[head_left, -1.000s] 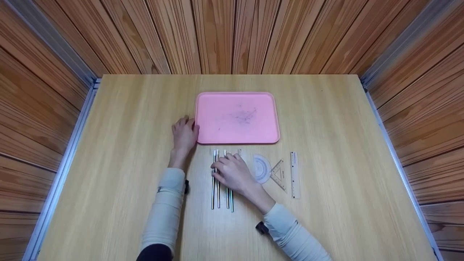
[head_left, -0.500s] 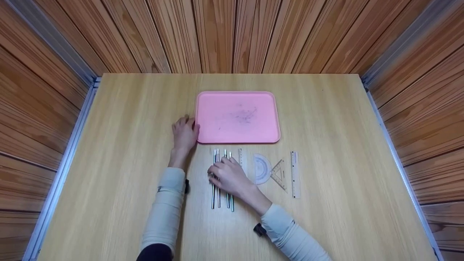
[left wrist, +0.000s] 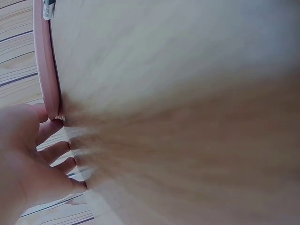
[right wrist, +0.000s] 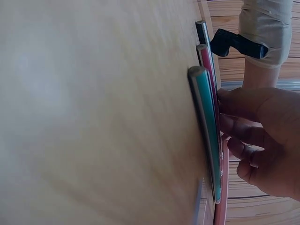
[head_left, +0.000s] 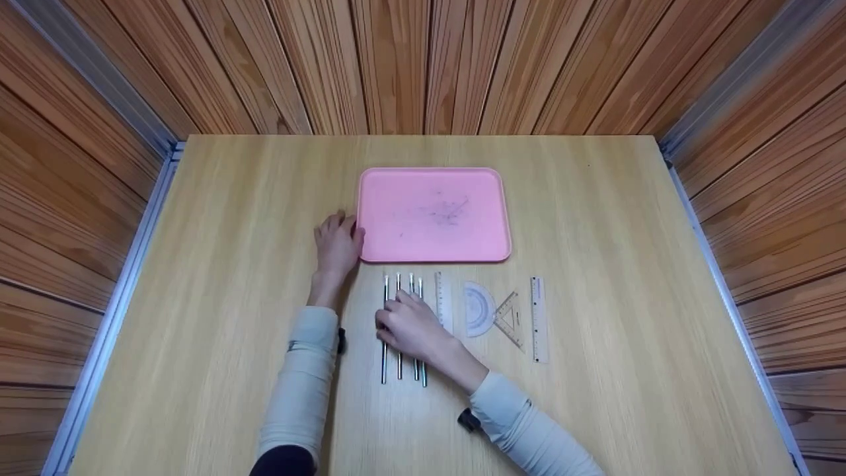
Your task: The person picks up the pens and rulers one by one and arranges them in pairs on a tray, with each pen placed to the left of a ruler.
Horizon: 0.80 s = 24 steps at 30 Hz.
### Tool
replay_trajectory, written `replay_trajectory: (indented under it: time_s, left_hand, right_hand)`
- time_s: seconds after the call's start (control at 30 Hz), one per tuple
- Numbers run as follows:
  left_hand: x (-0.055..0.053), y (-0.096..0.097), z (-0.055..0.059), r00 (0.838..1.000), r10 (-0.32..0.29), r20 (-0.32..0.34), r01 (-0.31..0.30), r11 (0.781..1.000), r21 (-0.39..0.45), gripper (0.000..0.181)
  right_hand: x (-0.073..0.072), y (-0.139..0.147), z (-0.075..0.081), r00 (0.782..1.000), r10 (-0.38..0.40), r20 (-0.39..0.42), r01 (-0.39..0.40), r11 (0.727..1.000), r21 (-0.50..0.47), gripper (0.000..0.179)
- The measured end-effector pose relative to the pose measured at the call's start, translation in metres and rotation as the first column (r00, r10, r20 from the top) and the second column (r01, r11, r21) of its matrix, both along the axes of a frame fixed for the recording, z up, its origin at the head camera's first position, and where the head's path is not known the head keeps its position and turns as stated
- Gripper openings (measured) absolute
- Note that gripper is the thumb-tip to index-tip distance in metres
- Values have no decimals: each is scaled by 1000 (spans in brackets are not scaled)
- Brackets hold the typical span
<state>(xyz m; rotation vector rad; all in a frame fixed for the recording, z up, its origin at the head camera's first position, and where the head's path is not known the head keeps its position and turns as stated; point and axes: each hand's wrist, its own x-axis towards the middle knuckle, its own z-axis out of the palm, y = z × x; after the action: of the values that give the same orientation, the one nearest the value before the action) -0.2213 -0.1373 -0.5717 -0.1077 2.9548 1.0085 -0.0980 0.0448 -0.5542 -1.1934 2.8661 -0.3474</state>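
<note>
My right hand (head_left: 411, 327) holds the leftmost pencil (head_left: 384, 363), thumb and fingers at its middle. This pencil lies at a slight distance from the others in a row of several dark pencils with white ends. In the right wrist view the nearest pencil (right wrist: 204, 108) is green, with a red pencil (right wrist: 204, 55) behind it, and curled fingers (right wrist: 246, 136) come down beside them. The left hand (head_left: 337, 246) rests at the left rim of the pink tray (head_left: 390, 248); in the left wrist view its fingers (left wrist: 56, 152) are spread, tips down on the table and thumb side against the tray corner.
Right of the pencils lie a short clear ruler (head_left: 443, 301), a clear protractor (head_left: 478, 309), a set square (head_left: 509, 322) and a longer clear ruler (head_left: 538, 320). Dark scribbles mark the tray. Wood-plank walls (head_left: 396, 66) enclose the table (head_left: 595, 231).
My right hand has shifted left and slightly nearer, and the leftmost pencil has slid left, widening its gap from the second. The short ruler has come into sight. The left hand stays put.
</note>
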Motion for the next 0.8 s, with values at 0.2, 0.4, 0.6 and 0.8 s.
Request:
replay_trajectory:
  time_s: [0.2,0.4,0.6,0.8]
  left_hand:
    - [-1,1,0,1000,6,1,-6,1000,-13,46]
    - [-2,1,-2,1000,9,-9,-10,1000,-21,44]
    - [-1,1,-2,1000,6,-3,-6,1000,-9,44]
    - [-2,1,-1,1000,9,-3,-9,1000,-22,45]
  right_hand:
    - [0,-6,-1,1000,-14,21,14,999,33,19]
    - [0,-11,1,992,-85,93,82,996,39,18]
    - [2,-14,1,983,-141,119,139,990,26,12]
    - [3,-15,-1,974,-187,124,190,982,-9,7]
